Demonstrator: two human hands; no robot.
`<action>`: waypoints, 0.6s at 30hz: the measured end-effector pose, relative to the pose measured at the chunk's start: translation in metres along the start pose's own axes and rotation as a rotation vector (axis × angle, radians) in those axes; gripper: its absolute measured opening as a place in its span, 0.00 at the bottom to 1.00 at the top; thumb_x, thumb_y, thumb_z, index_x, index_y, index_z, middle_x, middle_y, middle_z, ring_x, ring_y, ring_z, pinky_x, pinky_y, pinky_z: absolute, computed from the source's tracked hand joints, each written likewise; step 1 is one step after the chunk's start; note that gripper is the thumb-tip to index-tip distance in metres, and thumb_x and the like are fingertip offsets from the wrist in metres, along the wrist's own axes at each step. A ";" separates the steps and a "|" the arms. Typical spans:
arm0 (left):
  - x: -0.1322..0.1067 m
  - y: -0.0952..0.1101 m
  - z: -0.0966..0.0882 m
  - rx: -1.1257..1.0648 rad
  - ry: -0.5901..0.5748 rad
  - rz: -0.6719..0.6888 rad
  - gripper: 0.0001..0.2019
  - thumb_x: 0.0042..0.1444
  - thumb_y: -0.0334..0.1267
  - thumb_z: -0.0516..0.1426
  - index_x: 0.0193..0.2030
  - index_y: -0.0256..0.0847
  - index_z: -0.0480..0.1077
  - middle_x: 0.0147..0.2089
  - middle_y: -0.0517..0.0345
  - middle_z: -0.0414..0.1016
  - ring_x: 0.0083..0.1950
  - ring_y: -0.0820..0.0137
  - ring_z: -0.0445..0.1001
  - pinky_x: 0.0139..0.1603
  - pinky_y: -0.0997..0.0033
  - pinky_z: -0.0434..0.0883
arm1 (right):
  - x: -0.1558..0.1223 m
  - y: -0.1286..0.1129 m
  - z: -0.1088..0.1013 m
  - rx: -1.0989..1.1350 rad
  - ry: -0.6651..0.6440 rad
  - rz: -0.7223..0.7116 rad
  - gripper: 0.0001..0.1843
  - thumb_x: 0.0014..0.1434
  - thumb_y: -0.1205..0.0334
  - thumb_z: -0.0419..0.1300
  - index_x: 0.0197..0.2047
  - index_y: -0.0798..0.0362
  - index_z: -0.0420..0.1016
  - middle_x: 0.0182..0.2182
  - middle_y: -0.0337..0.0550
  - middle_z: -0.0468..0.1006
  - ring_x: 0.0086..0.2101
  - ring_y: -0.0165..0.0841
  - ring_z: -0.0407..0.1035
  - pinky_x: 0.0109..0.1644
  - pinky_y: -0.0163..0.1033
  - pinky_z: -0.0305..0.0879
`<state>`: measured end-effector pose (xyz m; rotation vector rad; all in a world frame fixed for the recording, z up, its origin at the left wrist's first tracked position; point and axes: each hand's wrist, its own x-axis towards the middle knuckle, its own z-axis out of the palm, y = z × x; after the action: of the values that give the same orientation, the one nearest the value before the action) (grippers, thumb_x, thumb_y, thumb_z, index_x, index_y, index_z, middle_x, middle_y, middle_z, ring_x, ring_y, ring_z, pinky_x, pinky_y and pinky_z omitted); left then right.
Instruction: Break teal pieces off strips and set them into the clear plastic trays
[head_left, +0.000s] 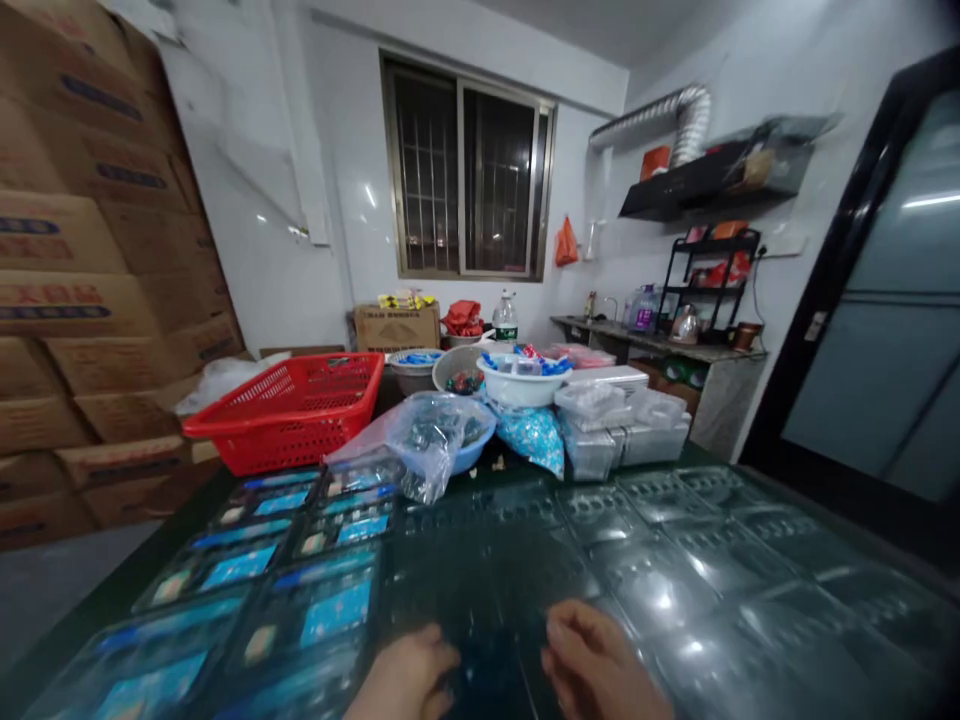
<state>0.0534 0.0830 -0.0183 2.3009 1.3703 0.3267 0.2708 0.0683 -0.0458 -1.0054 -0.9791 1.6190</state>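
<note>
Left hand [412, 668]: before the blue bowl [475, 456], fingers curled narrow; cannot tell if holding.
Right hand [592, 655]: right of bowl's front, likewise.
Filled trays [283, 622]: left before bowl, apparently done.
Unfilled trays [697, 605]: right before bowl, apparently remaining.

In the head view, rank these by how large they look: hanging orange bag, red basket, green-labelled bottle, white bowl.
Largest to smallest:
1. Red basket
2. White bowl
3. Green-labelled bottle and hanging orange bag: too alike to rank.
</note>
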 end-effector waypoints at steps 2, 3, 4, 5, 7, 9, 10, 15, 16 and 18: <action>0.002 -0.004 -0.003 0.037 0.006 -0.027 0.09 0.50 0.38 0.51 0.33 0.45 0.73 0.35 0.54 0.74 0.38 0.62 0.72 0.39 0.68 0.67 | 0.001 -0.016 -0.001 0.021 -0.021 -0.042 0.15 0.52 0.51 0.58 0.29 0.55 0.64 0.18 0.35 0.68 0.14 0.19 0.54 0.15 0.25 0.45; 0.003 -0.005 -0.004 0.059 -0.006 -0.042 0.11 0.51 0.39 0.50 0.33 0.44 0.73 0.35 0.53 0.74 0.38 0.61 0.72 0.39 0.66 0.67 | 0.001 -0.024 0.001 0.040 -0.029 -0.077 0.14 0.52 0.52 0.57 0.29 0.54 0.63 0.19 0.35 0.68 0.14 0.19 0.54 0.15 0.25 0.45; 0.002 -0.006 -0.005 0.068 -0.013 -0.055 0.11 0.52 0.38 0.49 0.35 0.44 0.73 0.37 0.51 0.75 0.40 0.59 0.72 0.41 0.63 0.67 | 0.000 -0.032 0.004 0.056 -0.038 -0.109 0.13 0.53 0.53 0.57 0.29 0.54 0.63 0.20 0.35 0.68 0.15 0.19 0.54 0.15 0.25 0.45; 0.002 -0.004 -0.006 0.061 -0.003 -0.062 0.12 0.50 0.37 0.51 0.38 0.44 0.73 0.40 0.50 0.74 0.44 0.57 0.70 0.45 0.60 0.65 | -0.001 -0.038 0.008 0.062 -0.044 -0.132 0.12 0.54 0.54 0.56 0.29 0.54 0.63 0.21 0.35 0.68 0.15 0.19 0.55 0.16 0.25 0.46; -0.001 0.002 -0.009 -0.035 0.091 -0.050 0.19 0.46 0.35 0.54 0.47 0.45 0.69 0.50 0.50 0.69 0.52 0.55 0.64 0.53 0.55 0.59 | -0.001 -0.044 0.019 0.038 -0.055 -0.147 0.11 0.54 0.55 0.56 0.29 0.55 0.64 0.21 0.35 0.69 0.16 0.19 0.55 0.17 0.25 0.47; -0.003 0.014 -0.016 -0.287 0.189 -0.034 0.24 0.47 0.34 0.55 0.53 0.46 0.63 0.53 0.51 0.66 0.54 0.59 0.62 0.55 0.58 0.58 | 0.000 -0.042 0.031 -0.014 -0.053 -0.148 0.12 0.54 0.56 0.56 0.27 0.56 0.64 0.20 0.35 0.68 0.15 0.20 0.55 0.16 0.26 0.48; -0.003 0.020 -0.020 -0.456 0.199 -0.029 0.23 0.49 0.35 0.54 0.54 0.45 0.62 0.51 0.52 0.68 0.52 0.62 0.64 0.53 0.62 0.61 | 0.001 -0.038 0.036 -0.045 -0.051 -0.148 0.12 0.54 0.56 0.57 0.26 0.56 0.65 0.18 0.35 0.68 0.15 0.20 0.55 0.16 0.26 0.48; -0.001 0.040 -0.030 -0.910 0.219 -0.120 0.10 0.47 0.36 0.58 0.38 0.38 0.71 0.28 0.59 0.73 0.30 0.72 0.68 0.32 0.75 0.65 | 0.004 -0.022 0.054 -0.180 -0.066 -0.163 0.14 0.53 0.55 0.56 0.24 0.57 0.66 0.16 0.34 0.67 0.14 0.21 0.57 0.16 0.27 0.51; -0.001 0.039 -0.028 -0.953 0.237 -0.138 0.07 0.46 0.35 0.59 0.34 0.37 0.71 0.25 0.60 0.71 0.27 0.75 0.66 0.28 0.76 0.63 | 0.003 -0.021 0.056 -0.201 -0.058 -0.166 0.14 0.53 0.55 0.56 0.25 0.57 0.66 0.17 0.35 0.67 0.14 0.21 0.58 0.16 0.27 0.52; 0.000 0.035 -0.022 -1.098 0.233 -0.145 0.06 0.46 0.35 0.59 0.31 0.36 0.70 0.22 0.62 0.67 0.23 0.77 0.63 0.24 0.78 0.60 | 0.001 -0.022 0.062 -0.235 -0.026 -0.175 0.14 0.53 0.54 0.56 0.24 0.57 0.66 0.17 0.35 0.68 0.14 0.22 0.58 0.16 0.27 0.52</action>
<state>0.0711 0.0745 0.0177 1.2685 1.0280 1.0176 0.2202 0.0654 -0.0042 -1.0250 -1.2615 1.3985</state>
